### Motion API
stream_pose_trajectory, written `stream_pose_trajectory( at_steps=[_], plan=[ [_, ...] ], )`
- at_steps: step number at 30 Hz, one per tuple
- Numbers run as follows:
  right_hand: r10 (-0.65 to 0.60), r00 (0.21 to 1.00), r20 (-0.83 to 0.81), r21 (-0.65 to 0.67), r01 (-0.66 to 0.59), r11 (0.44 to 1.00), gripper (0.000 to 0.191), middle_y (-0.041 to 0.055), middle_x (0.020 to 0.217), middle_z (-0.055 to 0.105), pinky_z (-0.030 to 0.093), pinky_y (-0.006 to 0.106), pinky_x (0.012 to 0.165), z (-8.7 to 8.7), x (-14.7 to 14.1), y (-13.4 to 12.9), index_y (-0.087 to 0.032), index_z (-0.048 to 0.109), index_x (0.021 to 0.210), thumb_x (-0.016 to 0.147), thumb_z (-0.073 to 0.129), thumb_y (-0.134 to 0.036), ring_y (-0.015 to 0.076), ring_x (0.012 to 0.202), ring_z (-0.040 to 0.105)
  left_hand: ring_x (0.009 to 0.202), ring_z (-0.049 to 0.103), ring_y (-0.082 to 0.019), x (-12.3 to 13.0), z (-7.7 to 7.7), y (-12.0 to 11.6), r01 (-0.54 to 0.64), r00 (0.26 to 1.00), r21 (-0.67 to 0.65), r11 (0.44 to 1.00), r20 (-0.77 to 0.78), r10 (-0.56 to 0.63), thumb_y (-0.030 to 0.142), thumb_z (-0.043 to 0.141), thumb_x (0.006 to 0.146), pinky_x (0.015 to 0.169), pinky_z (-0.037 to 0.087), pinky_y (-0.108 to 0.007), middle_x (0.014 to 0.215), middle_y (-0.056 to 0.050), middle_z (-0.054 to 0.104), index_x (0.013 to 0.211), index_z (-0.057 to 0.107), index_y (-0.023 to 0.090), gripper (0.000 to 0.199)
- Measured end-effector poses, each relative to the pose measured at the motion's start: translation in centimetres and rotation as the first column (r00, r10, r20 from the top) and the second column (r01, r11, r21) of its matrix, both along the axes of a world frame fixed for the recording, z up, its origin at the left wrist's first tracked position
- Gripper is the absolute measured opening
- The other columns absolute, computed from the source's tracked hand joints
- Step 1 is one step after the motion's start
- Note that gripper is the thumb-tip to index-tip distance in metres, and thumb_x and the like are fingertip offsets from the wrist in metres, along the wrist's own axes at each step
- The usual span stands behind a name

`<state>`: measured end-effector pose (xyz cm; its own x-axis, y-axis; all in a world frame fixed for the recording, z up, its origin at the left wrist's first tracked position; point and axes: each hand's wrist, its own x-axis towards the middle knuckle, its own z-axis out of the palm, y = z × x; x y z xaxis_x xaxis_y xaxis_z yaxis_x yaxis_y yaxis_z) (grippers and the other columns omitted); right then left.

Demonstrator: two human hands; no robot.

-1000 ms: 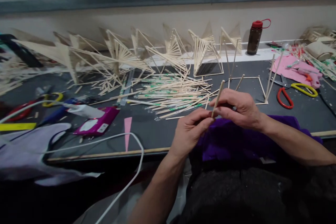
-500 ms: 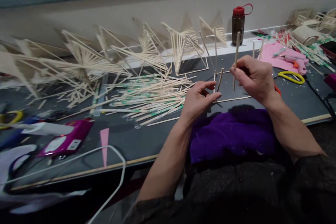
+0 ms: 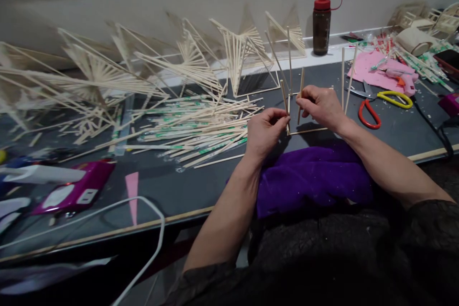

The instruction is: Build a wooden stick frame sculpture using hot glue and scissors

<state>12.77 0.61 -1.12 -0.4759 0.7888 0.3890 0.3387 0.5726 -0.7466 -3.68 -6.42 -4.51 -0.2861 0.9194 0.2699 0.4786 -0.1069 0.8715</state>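
My left hand (image 3: pixel 265 133) pinches a thin wooden stick (image 3: pixel 284 95) that leans slightly, near the front left corner of a stick frame (image 3: pixel 310 130) on the dark table. Just to the right, my right hand (image 3: pixel 321 105) holds another wooden stick (image 3: pixel 301 86) nearly upright between thumb and fingers. Tall sticks (image 3: pixel 289 60) rise from the back left of the frame, and two more (image 3: pixel 343 79) stand at its right side. A purple cloth (image 3: pixel 315 179) lies in front of the frame, below both hands.
Left of my hands lies a pile of wrapped sticks (image 3: pixel 201 129), with fan-shaped stick models (image 3: pixel 240 52) behind. Red-handled scissors (image 3: pixel 369 114), yellow-handled ones (image 3: pixel 394 99) and a pink glue gun (image 3: pixel 398 74) lie right. A bottle (image 3: pixel 321 28) stands behind; a magenta device (image 3: pixel 77 186) lies left.
My right hand has moved left and down with its stick, closer to my left hand. My left hand's fingers have closed on the short leaning stick. The view has shifted slightly.
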Motion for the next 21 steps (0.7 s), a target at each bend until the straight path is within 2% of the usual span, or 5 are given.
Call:
stream_pose_trajectory(
  at_steps=[3, 11, 21],
  plan=[
    [0.039, 0.998, 0.046, -0.021, -0.038, 0.999, 0.015, -0.0016, 0.066, 0.064, 0.044, 0.024, 0.067, -0.4, -0.6, 0.1, -0.016, 0.06, 0.076, 0.09, 0.056, -0.018, 0.0112, 0.063, 0.063, 0.061, 0.057, -0.013, -0.1, -0.1, -0.1, 0.004, 0.999, -0.003, 1.0, 0.034, -0.004, 0.028, 0.067, 0.073, 0.058, 0.045, -0.024, 0.068, 0.0, 0.068, 0.081, 0.072, 0.016, 0.015],
    [0.118, 0.985, 0.129, 0.028, -0.123, 0.992, 0.013, 0.001, 0.074, 0.066, 0.042, 0.024, 0.069, -0.9, -1.6, -0.2, -0.015, 0.065, 0.081, 0.09, 0.055, -0.016, 0.0126, 0.072, 0.062, 0.06, 0.058, -0.012, -0.1, 0.2, -0.5, -0.014, 0.999, -0.002, 1.0, 0.034, 0.014, 0.027, 0.067, 0.072, 0.059, 0.044, -0.024, 0.068, 0.0, 0.068, 0.078, 0.072, 0.016, 0.013],
    [0.19, 0.97, 0.153, 0.005, -0.193, 0.981, 0.016, 0.001, 0.077, 0.066, 0.039, 0.023, 0.069, -1.2, -1.9, 0.1, -0.014, 0.067, 0.083, 0.09, 0.053, -0.014, 0.0112, 0.072, 0.059, 0.06, 0.058, -0.012, -0.1, 0.6, -0.8, -0.042, 0.999, -0.026, 0.999, 0.008, 0.042, 0.028, 0.068, 0.073, 0.058, 0.044, -0.024, 0.068, -0.001, 0.071, 0.078, 0.074, 0.017, 0.013]
  ],
)
